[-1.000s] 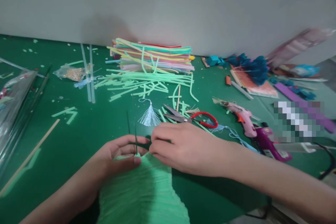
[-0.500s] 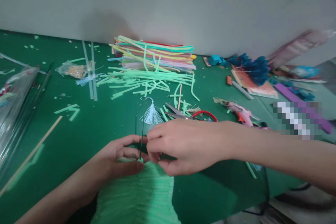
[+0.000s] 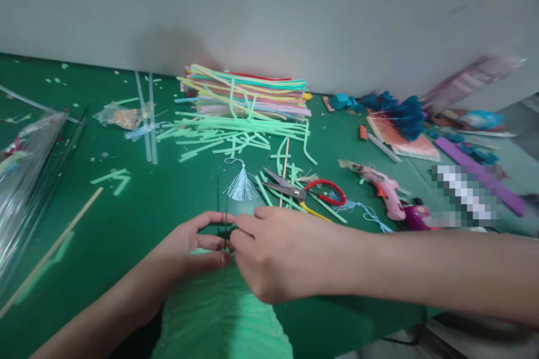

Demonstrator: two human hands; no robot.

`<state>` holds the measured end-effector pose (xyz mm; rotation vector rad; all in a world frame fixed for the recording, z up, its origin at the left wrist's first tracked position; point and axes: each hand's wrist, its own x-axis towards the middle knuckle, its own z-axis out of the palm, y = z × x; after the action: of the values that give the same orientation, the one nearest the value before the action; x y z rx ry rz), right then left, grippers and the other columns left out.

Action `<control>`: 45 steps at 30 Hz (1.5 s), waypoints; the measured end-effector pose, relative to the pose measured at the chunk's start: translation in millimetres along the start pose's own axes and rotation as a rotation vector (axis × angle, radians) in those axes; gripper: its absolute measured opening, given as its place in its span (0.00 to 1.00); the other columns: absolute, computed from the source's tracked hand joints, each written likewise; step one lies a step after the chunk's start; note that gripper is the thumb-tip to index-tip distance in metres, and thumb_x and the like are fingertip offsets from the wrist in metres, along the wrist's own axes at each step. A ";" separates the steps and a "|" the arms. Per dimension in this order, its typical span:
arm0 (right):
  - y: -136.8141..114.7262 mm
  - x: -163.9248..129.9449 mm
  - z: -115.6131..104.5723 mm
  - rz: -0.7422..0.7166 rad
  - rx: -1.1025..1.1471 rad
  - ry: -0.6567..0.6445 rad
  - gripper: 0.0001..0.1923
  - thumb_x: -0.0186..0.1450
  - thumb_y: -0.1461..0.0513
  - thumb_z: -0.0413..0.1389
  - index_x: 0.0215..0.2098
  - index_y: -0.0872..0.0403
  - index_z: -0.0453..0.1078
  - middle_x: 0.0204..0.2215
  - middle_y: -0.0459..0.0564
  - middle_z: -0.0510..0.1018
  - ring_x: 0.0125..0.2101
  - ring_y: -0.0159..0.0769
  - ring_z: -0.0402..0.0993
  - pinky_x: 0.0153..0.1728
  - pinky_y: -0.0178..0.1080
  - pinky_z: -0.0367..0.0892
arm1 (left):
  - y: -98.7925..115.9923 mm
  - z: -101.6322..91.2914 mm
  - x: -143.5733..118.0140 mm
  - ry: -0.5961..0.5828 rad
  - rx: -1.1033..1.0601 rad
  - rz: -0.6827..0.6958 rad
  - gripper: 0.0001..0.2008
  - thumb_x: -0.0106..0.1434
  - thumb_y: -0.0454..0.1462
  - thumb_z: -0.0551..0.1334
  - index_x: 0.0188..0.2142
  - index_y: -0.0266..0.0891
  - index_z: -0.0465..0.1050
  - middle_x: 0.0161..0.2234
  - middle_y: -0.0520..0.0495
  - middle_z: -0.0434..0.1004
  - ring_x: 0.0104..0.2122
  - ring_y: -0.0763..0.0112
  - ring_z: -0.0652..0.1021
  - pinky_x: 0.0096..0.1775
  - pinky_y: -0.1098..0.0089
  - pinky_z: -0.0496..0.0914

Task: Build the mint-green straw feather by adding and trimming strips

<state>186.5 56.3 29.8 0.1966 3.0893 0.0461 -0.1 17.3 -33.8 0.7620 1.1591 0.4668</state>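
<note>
Right hand [image 3: 286,255] dropped lower, uncovering scissors [image 3: 303,190].

Bare green mat [image 3: 160,207] left of the left hand [image 3: 191,247]: open lane, only a thin stick [image 3: 54,249] and two small strips [image 3: 112,179] further left. Plastic bag [image 3: 21,179] blocks the far left edge. Ahead of both hands, close: tassel [image 3: 241,185], scissors [image 3: 303,190], strip scraps [image 3: 219,137]; strip stack [image 3: 248,95] behind, against the wall. Right of the right hand [image 3: 286,252]: glue guns [image 3: 385,193], cord, clutter. Near edge filled by green pleated paper [image 3: 219,320].
</note>
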 end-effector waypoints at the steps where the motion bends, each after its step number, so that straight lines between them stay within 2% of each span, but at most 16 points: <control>1: -4.4 -0.5 0.7 -0.006 -0.043 0.031 0.11 0.63 0.68 0.52 0.23 0.56 0.69 0.22 0.51 0.71 0.25 0.37 0.65 0.19 0.39 0.51 | 0.1 -0.2 0.5 0.005 0.005 0.003 0.34 0.49 0.41 0.72 0.54 0.42 0.65 0.31 0.50 0.84 0.35 0.62 0.81 0.40 0.67 0.68; 3: -11.3 -2.4 1.3 -0.016 -0.128 0.081 0.11 0.63 0.68 0.51 0.24 0.57 0.70 0.23 0.52 0.71 0.25 0.38 0.66 0.19 0.39 0.50 | 0.4 -0.5 0.8 0.011 -0.013 -0.003 0.35 0.48 0.42 0.73 0.54 0.40 0.64 0.30 0.50 0.84 0.34 0.62 0.81 0.39 0.67 0.69; 6: -14.1 -7.6 3.5 0.046 -0.151 0.158 0.10 0.64 0.67 0.51 0.27 0.57 0.70 0.24 0.51 0.71 0.25 0.39 0.67 0.18 0.39 0.51 | 0.1 -0.9 -0.1 -0.002 -0.087 0.006 0.37 0.48 0.42 0.73 0.55 0.39 0.63 0.31 0.49 0.84 0.34 0.64 0.81 0.39 0.70 0.69; 9: -9.4 -14.8 9.9 0.128 -0.094 0.243 0.10 0.65 0.68 0.51 0.27 0.56 0.70 0.24 0.48 0.72 0.25 0.37 0.67 0.19 0.39 0.54 | -0.4 -1.2 -2.7 -0.018 -0.153 0.004 0.36 0.49 0.40 0.73 0.55 0.41 0.62 0.35 0.48 0.85 0.34 0.68 0.81 0.38 0.72 0.70; 11: -6.6 -19.2 17.2 0.202 0.019 0.317 0.10 0.65 0.68 0.51 0.28 0.56 0.71 0.26 0.47 0.74 0.26 0.34 0.67 0.22 0.37 0.59 | 0.3 -0.8 -5.4 -0.015 -0.181 -0.028 0.35 0.49 0.40 0.73 0.55 0.43 0.63 0.38 0.47 0.84 0.34 0.68 0.81 0.37 0.71 0.71; 14: -7.5 -22.8 31.0 0.452 0.445 0.475 0.05 0.60 0.68 0.55 0.28 0.56 0.72 0.29 0.47 0.75 0.28 0.30 0.68 0.30 0.35 0.65 | 1.7 1.0 -9.5 -0.012 -0.199 -0.052 0.31 0.50 0.42 0.73 0.52 0.44 0.65 0.41 0.46 0.83 0.34 0.64 0.82 0.37 0.67 0.72; 16: -10.4 -23.2 40.0 0.680 0.870 0.501 0.02 0.56 0.68 0.57 0.27 0.56 0.71 0.28 0.45 0.74 0.27 0.27 0.68 0.28 0.32 0.64 | 1.6 2.7 -11.4 -0.019 -0.174 -0.036 0.28 0.50 0.43 0.72 0.49 0.44 0.67 0.40 0.45 0.83 0.34 0.63 0.81 0.38 0.66 0.72; 19: -12.8 -22.9 49.1 0.978 1.501 0.370 0.02 0.55 0.64 0.58 0.26 0.55 0.69 0.21 0.41 0.68 0.20 0.24 0.61 0.19 0.29 0.58 | -0.2 5.1 -12.4 -0.030 -0.113 -0.008 0.25 0.51 0.44 0.72 0.46 0.43 0.68 0.39 0.44 0.83 0.34 0.62 0.81 0.38 0.65 0.71; 21: -12.1 -23.5 50.8 1.088 1.738 0.271 0.04 0.56 0.62 0.58 0.27 0.55 0.69 0.18 0.39 0.66 0.17 0.24 0.59 0.16 0.28 0.56 | -1.9 6.1 -12.2 -0.029 -0.087 0.001 0.26 0.50 0.45 0.72 0.46 0.43 0.68 0.40 0.43 0.83 0.35 0.61 0.81 0.38 0.65 0.71; 22: -11.4 -24.1 50.3 1.111 1.771 0.230 0.05 0.56 0.61 0.58 0.28 0.55 0.70 0.18 0.39 0.66 0.16 0.24 0.58 0.15 0.28 0.56 | -2.6 6.5 -12.0 -0.025 -0.077 0.000 0.26 0.50 0.46 0.72 0.46 0.43 0.68 0.41 0.43 0.83 0.35 0.60 0.81 0.38 0.64 0.71; 25: -10.8 -26.5 44.2 1.073 1.593 0.179 0.07 0.57 0.59 0.60 0.28 0.55 0.73 0.18 0.40 0.68 0.17 0.24 0.60 0.16 0.28 0.57 | -4.2 7.0 -11.1 0.004 -0.030 -0.013 0.26 0.51 0.47 0.71 0.47 0.43 0.68 0.43 0.41 0.82 0.35 0.59 0.81 0.35 0.64 0.71; 29: -15.0 -28.4 33.9 0.988 1.205 0.236 0.08 0.60 0.58 0.59 0.29 0.55 0.75 0.21 0.42 0.73 0.21 0.25 0.64 0.22 0.29 0.59 | -4.2 7.6 -10.7 0.013 0.010 0.009 0.25 0.52 0.47 0.70 0.47 0.42 0.68 0.42 0.41 0.83 0.36 0.58 0.81 0.36 0.64 0.72; 32: -18.2 -29.1 31.1 0.981 1.069 0.228 0.10 0.64 0.59 0.55 0.30 0.54 0.76 0.24 0.43 0.75 0.24 0.26 0.66 0.24 0.30 0.58 | -2.8 7.9 -11.6 0.026 0.057 0.017 0.24 0.53 0.47 0.69 0.46 0.42 0.69 0.42 0.41 0.83 0.36 0.58 0.81 0.37 0.64 0.72; 38: -16.6 -29.4 34.0 0.987 1.112 0.102 0.11 0.68 0.58 0.52 0.33 0.55 0.73 0.22 0.42 0.72 0.23 0.27 0.63 0.23 0.31 0.56 | -1.6 8.5 -14.6 0.062 0.133 0.021 0.22 0.54 0.46 0.69 0.45 0.43 0.70 0.40 0.43 0.84 0.38 0.57 0.81 0.38 0.64 0.72; 45: -14.7 -26.1 32.5 0.976 1.210 0.134 0.11 0.69 0.60 0.50 0.33 0.57 0.71 0.23 0.42 0.69 0.24 0.26 0.62 0.24 0.30 0.56 | -2.1 7.2 -14.6 0.054 0.093 0.000 0.23 0.52 0.47 0.70 0.45 0.43 0.70 0.39 0.43 0.84 0.38 0.57 0.81 0.37 0.65 0.72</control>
<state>212.0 39.2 -2.1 1.6479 2.2962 -1.7274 1.5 3.8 -24.6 0.8339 1.2378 0.4375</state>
